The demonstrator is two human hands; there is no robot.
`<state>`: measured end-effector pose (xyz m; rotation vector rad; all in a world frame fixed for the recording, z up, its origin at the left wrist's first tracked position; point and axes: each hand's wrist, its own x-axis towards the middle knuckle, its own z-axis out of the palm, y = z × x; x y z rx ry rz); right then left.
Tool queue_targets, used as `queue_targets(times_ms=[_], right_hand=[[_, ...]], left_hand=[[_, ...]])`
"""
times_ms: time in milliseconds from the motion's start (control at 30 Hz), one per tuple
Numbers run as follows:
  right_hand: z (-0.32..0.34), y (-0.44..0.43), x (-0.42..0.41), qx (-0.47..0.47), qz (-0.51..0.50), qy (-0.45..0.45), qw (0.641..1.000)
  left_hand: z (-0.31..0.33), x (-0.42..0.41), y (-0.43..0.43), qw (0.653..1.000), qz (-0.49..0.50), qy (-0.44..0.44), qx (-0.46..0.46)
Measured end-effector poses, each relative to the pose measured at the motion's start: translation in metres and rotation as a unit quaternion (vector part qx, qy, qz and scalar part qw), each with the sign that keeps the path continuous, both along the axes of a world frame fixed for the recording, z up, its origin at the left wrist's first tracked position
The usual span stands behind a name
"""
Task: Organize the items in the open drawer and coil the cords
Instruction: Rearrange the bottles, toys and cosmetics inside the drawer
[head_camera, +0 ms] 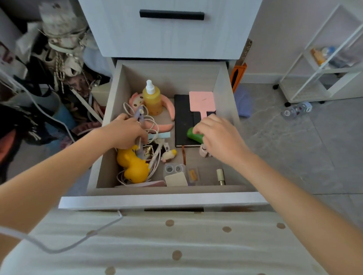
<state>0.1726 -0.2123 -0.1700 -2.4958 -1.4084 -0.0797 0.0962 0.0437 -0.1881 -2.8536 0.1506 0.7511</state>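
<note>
In the open drawer (112, 99), white cords (153, 126) are gripped by the left hand (123, 132), a green object (191, 134) by the right hand (218, 135).

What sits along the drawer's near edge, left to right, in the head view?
yellow toy → contact lens case → clear packet → gold tube
</note>
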Motion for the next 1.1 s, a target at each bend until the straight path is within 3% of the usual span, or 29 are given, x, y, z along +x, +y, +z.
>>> queue_targets(times_ms=[100, 200, 367, 467, 533, 667, 733, 833, 933, 1100], right_hand=[[-0.002, 0.025, -0.022, -0.069, 0.048, 0.108, 0.991], [-0.015, 0.052, -0.033, -0.210, 0.074, 0.242, 0.944], [-0.036, 0.092, -0.041, -0.175, 0.063, 0.343, 0.921], [-0.045, 0.108, -0.043, -0.176, 0.023, 0.478, 0.860], [-0.053, 0.113, -0.051, -0.183, 0.020, 0.483, 0.856], [-0.059, 0.113, -0.050, -0.128, 0.010, 0.447, 0.885], [-0.053, 0.106, -0.038, -0.065, -0.014, 0.490, 0.869], [-0.045, 0.089, -0.022, 0.012, -0.128, 0.549, 0.826], [-0.048, 0.078, -0.012, 0.037, -0.217, 0.516, 0.828], [-0.053, 0.078, -0.014, 0.009, -0.251, 0.462, 0.850]], left_hand=[[-0.008, -0.004, -0.004, 0.999, -0.023, 0.010, 0.044], [-0.004, -0.006, -0.007, 0.999, -0.023, -0.009, 0.047], [0.003, -0.005, 0.006, 0.995, -0.057, -0.027, 0.077], [0.013, -0.004, 0.014, 0.989, -0.087, -0.042, 0.115], [0.017, -0.004, 0.020, 0.991, -0.072, -0.071, 0.092], [0.011, -0.005, 0.031, 0.988, -0.059, -0.144, -0.016], [0.008, -0.004, 0.036, 0.980, -0.025, -0.176, -0.084], [0.010, -0.002, 0.038, 0.954, 0.059, -0.229, -0.186], [0.012, 0.001, 0.038, 0.950, 0.078, -0.233, -0.194], [0.007, 0.000, 0.037, 0.944, 0.048, -0.255, -0.203]])
